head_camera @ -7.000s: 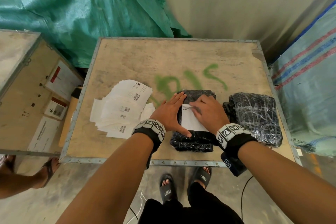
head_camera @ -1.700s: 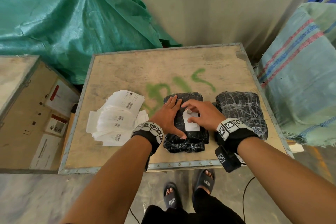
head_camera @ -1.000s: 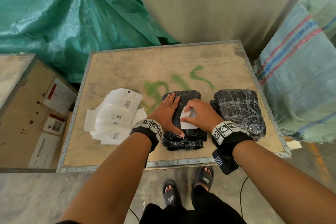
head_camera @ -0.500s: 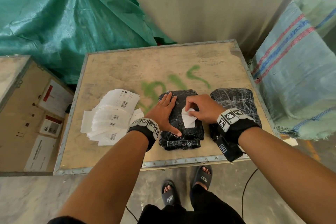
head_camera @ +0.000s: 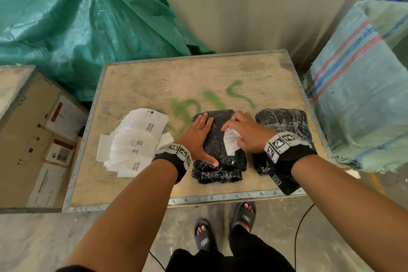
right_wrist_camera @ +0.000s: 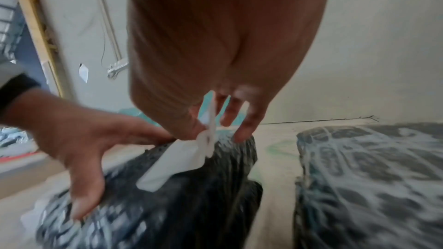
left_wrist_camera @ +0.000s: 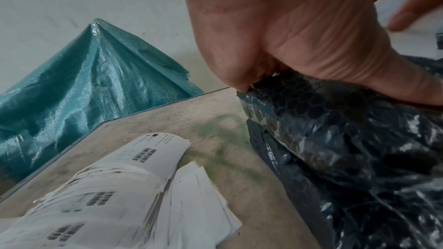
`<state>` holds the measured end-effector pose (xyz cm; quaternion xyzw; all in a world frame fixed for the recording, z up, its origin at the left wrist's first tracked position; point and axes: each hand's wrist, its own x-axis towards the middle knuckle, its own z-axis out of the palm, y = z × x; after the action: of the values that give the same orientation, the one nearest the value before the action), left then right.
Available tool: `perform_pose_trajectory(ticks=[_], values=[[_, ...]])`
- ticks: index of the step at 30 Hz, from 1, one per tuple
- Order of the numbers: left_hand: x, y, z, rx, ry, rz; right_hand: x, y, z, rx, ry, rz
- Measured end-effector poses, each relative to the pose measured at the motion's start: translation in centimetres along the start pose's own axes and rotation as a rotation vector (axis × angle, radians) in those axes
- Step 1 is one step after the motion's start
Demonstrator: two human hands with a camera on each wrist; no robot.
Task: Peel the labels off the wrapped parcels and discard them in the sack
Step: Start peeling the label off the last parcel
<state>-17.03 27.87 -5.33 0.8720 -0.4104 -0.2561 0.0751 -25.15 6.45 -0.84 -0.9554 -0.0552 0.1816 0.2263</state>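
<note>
A black bubble-wrapped parcel lies near the front of a wooden crate top. My left hand presses flat on the parcel's left side, fingers straight. My right hand pinches a white label, whose upper part is lifted and folded back while its lower part still lies on the parcel. A second black wrapped parcel lies just to the right. A blue-green woven sack stands right of the crate.
A loose pile of white labels with barcodes lies on the crate's left part. A green tarp covers things behind. Another wooden crate stands at the left. My sandalled feet are on the concrete floor below the crate's front edge.
The right hand has peeled the label further: it lay flat seven seconds ago, and now its upper part is lifted and pulled toward the right. The left hand stays pressed on the parcel.
</note>
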Motion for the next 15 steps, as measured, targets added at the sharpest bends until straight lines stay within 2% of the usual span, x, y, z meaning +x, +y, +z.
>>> perform_pose_trajectory(ticks=[3, 7, 11, 15], values=[[0.2, 0.3, -0.1, 0.007, -0.011, -0.003, -0.8, 0.7, 0.9, -0.065, 0.118, 0.062], [0.3, 0.8, -0.5, 0.021, -0.036, -0.018, -0.8, -0.1, 1.6, -0.076, 0.180, -0.010], [0.4, 1.9, -0.6, -0.042, 0.004, 0.005, -0.8, -0.3, 2.5, -0.155, 0.261, -0.024], [0.7, 1.8, 0.6, 0.033, 0.005, -0.027, -0.9, -0.3, 3.2, -0.188, 0.361, -0.082]])
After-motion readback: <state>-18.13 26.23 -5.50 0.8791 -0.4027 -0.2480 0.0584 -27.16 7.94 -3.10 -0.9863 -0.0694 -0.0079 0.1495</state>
